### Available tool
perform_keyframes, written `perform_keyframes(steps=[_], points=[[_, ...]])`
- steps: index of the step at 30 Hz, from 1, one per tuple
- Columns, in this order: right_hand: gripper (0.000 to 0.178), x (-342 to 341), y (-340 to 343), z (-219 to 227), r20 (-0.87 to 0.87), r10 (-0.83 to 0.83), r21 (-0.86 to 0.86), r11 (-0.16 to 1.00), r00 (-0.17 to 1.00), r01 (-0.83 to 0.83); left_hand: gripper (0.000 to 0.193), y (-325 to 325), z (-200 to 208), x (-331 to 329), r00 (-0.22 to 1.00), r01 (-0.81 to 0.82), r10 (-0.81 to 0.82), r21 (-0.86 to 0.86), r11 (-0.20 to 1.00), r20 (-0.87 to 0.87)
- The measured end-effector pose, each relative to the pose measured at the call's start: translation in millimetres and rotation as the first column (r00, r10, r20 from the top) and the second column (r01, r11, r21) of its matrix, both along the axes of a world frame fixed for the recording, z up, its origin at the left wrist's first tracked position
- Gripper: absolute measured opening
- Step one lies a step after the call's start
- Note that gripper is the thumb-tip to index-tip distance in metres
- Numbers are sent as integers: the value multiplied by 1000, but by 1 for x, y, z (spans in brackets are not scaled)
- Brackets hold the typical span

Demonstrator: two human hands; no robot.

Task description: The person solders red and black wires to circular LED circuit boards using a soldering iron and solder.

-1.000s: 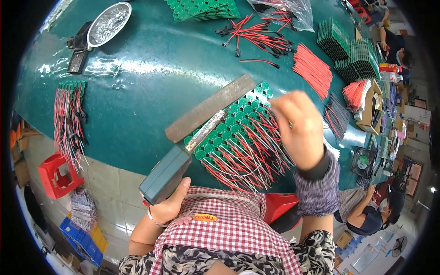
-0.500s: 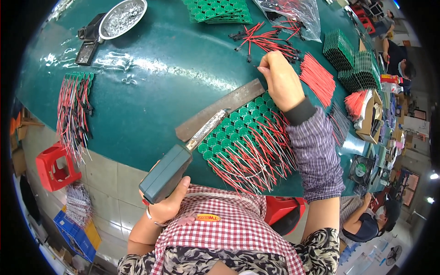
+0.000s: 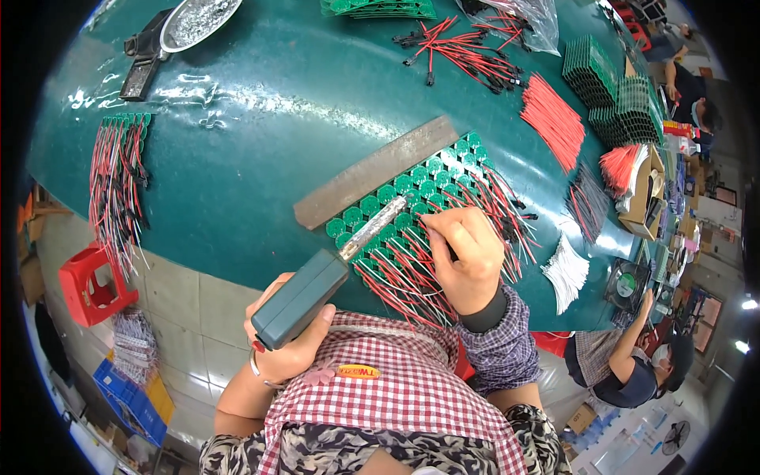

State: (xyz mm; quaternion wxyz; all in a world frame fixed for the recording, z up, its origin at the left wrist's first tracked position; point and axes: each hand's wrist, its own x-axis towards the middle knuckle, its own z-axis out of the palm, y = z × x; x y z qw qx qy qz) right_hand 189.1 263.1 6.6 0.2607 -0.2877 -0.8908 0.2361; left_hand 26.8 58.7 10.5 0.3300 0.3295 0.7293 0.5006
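My left hand [image 3: 283, 354] is wrapped round the dark green handle of a soldering gun [image 3: 304, 298]. Its long metal barrel slants up to the right, with the tip over a panel of round green circuit boards [image 3: 385, 193]. Many red, white and black wires [image 3: 400, 279] hang off the panel's near side. Thumb and forefinger of my right hand [image 3: 472, 260] are pinched just right of the tip, low over the boards, on what looks like a red wire [image 3: 421, 216]; the fingers hide most of it. A flat metal bar [image 3: 372, 175] lies along the panel's far edge.
Red wires with black connectors [image 3: 463, 55] lie at the back, near bundles of red [image 3: 552, 121], black [image 3: 587, 202] and white wires [image 3: 565, 273]. Stacked green panels [image 3: 629, 111] stand right. A metal bowl [image 3: 198, 24] and a wired panel [image 3: 119, 182] are left. Co-workers sit at right.
My right hand has come back from the loose red wires to the panel beside the soldering tip. The gun has shifted slightly right. The white wire bundle is now uncovered.
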Motion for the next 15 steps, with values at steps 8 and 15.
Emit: perform_keyframes(steps=[8, 15], points=[[27, 1, -3, -4, 29, 2, 63, 998, 1000, -4, 21, 1, -2, 2, 994, 68, -62, 55, 996, -91], [27, 1, -4, -5, 43, 2, 84, 996, 999, -6, 18, 3, -3, 0, 959, 150, -120, 102, 983, -257]])
